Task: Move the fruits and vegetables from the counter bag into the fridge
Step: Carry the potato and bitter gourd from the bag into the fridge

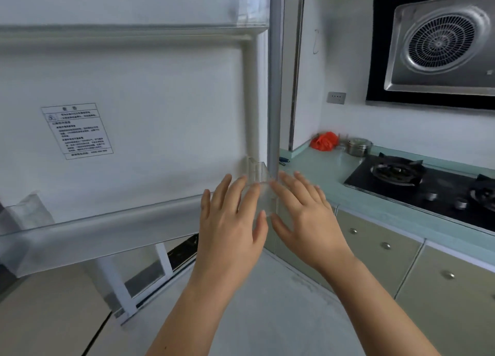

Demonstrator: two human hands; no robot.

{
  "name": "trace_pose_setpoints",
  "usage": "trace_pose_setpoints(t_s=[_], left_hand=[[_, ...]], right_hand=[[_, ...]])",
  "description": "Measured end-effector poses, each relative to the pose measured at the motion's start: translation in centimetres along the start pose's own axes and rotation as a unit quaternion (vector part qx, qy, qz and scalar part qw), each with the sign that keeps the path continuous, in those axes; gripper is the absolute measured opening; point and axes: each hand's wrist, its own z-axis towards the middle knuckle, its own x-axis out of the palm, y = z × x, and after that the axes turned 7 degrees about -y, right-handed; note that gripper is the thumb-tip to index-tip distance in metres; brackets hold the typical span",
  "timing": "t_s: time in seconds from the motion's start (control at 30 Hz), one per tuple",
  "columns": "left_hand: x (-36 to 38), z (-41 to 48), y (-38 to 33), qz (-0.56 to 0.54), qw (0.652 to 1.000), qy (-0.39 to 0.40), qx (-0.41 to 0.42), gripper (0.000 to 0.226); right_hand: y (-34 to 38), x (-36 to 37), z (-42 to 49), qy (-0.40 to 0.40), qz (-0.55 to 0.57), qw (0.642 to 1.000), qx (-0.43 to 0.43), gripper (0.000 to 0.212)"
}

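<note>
Bare, flat, fingers spread, both hands (270, 216) reach toward the fridge door (150, 109).

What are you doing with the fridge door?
A person has both hands up at the edge of the open fridge door. The left hand and right hand are flat, fingers spread, holding nothing. The red bag sits on the counter beside a metal pot, away from the hands.
</note>
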Motion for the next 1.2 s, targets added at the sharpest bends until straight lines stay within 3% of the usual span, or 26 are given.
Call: trace_pose_setpoints(t_s=[0.17,0.33,0.53,0.87,1.2], left_hand=[[1.6,0.3,-3.3,-0.114,0.992,-0.005,0.045,0.035],[3.8,-0.8,-7.6,-0.230,0.969,0.030,0.091,0.035],[4.5,-4.1,-14.8,-0.377,0.908,0.075,0.164,0.037],[0.7,-8.8,-31.1,-0.529,0.799,0.115,0.261,0.037],[-6.4,-13.3,-52.5,-0.618,0.702,0.157,0.316,0.042]], right_hand=[[-1.3,-3.9,-3.3,-0.050,-0.081,0.990,0.106,0.038],[-1.7,-8.2,-8.1,-0.054,-0.194,0.959,0.198,0.038],[-1.0,-14.7,-14.6,-0.070,-0.311,0.896,0.310,0.044],[0.1,-27.6,-25.5,-0.120,-0.435,0.780,0.434,0.046],[-2.1,-45.0,-36.6,-0.138,-0.533,0.680,0.484,0.047]])
